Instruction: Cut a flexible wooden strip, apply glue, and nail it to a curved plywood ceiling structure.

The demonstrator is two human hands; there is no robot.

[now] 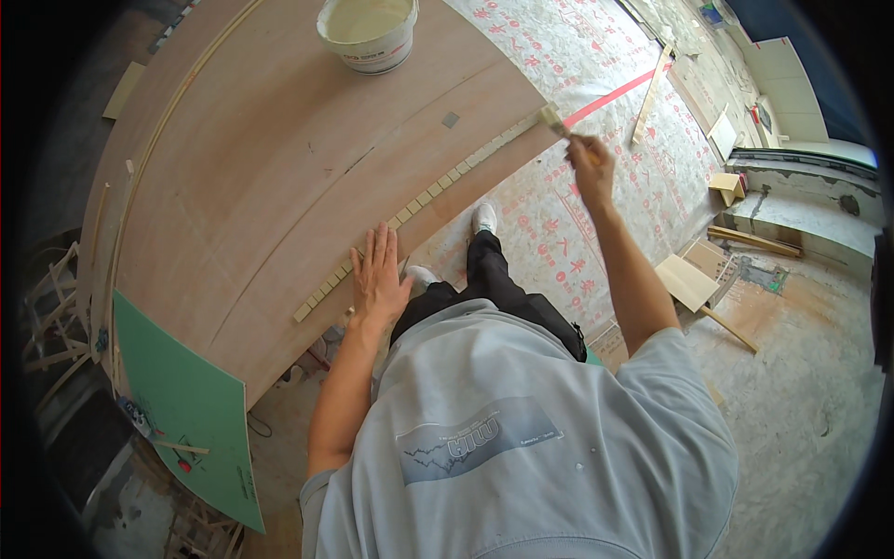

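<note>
A long, narrow wooden strip with evenly spaced cross cuts lies along the near edge of a large plywood board. My left hand rests flat over the strip, fingers stretched out, hiding a short stretch of it. In my right hand, a paintbrush is gripped by its handle, and its pale bristles meet the strip's far right end. Toward the far side of the board stands a white bucket holding a cream-coloured substance.
A green board leans at the left, with tools on it. Printed protective sheeting covers the floor beyond the plywood. At the right lie a loose wooden batten, a wooden panel with a stick and several offcuts. A small grey square sits on the plywood.
</note>
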